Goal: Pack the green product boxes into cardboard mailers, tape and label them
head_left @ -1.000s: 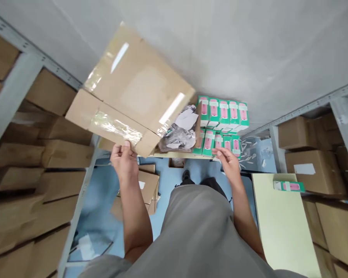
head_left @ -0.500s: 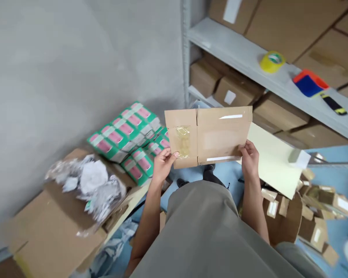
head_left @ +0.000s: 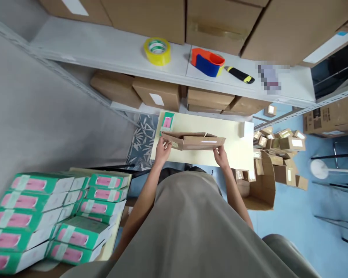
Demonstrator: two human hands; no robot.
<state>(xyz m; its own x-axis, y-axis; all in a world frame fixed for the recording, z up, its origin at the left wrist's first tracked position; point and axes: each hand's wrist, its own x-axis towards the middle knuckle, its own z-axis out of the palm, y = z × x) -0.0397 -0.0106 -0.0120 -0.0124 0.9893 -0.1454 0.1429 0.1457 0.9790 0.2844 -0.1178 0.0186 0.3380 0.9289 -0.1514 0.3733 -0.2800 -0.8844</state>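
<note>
A cardboard box [head_left: 201,143], partly flattened with its flaps loose, is held between my two hands over a pale table [head_left: 232,151]. My left hand [head_left: 162,151] pinches its left end, near a strip of clear tape. At the lower right corner, my right hand [head_left: 221,157] grips the cardboard between thumb and fingers. Just beyond the box's left end lies a green and pink box [head_left: 167,122]. A small white box [head_left: 246,130] stands at the table's right end.
A grey shelf [head_left: 104,40] ahead bears yellow tape [head_left: 157,51], an orange and blue tape dispenser [head_left: 207,62] and a utility knife [head_left: 240,74]. Stacked green and pink boxes [head_left: 16,219] are at left. Small cartons [head_left: 287,174] lie on the blue floor at right, beside an open carton [head_left: 262,185].
My view has swung right, from the wall to the shelf and table. The cardboard has tipped from facing me to nearly edge-on, both hands still on it.
</note>
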